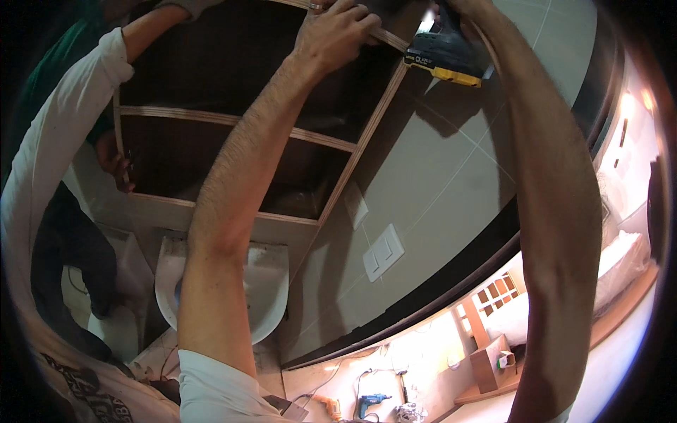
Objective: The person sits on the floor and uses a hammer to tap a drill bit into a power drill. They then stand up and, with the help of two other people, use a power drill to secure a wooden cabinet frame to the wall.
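Left hand (337, 32) raised overhead, fingers curled over the top front edge of a dark brown wooden wall cabinet with pale plywood edges (363, 137), gripping it. Right hand (451, 13) up beside it at the cabinet's upper right corner, closed around the handle of a black and yellow cordless drill (444, 53), mostly cut off by the top of the view. Two pale shelves crossing the cabinet's dark inside. At its left edge, another person's hand (113, 158) and long white sleeve (56, 141). Beige tiled wall (451, 176) right of the cabinet, with a white double switch plate (383, 252). Below, a white toilet bowl (264, 296). Far down on the floor, a blue power drill (372, 405).
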Available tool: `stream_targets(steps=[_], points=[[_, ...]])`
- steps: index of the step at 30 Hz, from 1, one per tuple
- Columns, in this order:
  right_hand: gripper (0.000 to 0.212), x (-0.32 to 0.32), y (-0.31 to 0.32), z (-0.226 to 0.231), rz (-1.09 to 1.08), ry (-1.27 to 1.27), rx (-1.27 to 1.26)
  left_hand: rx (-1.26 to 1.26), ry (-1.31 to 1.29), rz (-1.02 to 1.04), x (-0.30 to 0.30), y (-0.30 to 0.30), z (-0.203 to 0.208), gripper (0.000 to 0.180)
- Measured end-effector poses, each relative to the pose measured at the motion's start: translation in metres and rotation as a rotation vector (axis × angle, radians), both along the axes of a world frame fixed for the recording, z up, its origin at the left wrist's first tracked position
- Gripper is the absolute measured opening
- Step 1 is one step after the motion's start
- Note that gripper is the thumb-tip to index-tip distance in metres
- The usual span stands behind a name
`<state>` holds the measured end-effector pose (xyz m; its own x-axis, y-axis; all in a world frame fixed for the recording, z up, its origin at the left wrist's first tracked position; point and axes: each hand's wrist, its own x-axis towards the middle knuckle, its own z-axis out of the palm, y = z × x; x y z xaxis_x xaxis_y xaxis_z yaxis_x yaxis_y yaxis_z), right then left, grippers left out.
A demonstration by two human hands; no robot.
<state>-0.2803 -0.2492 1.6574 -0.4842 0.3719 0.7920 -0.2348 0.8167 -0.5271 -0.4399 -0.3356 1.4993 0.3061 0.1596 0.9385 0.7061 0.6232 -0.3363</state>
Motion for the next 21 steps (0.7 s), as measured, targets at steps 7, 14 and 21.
stream_targets(steps=[7,14,21], points=[[0.016,-0.004,0.012,0.004,0.05,-0.013,0.006,0.019,0.067,0.007,-0.006,-0.002,0.001,0.026],[0.015,-0.01,-0.001,-0.001,-0.053,-0.031,0.045,-0.023,0.008,-0.008,-0.006,-0.006,-0.007,0.029],[0.012,-0.008,0.013,0.004,0.0,-0.018,0.003,-0.008,-0.071,0.134,-0.017,0.001,-0.011,0.051]])
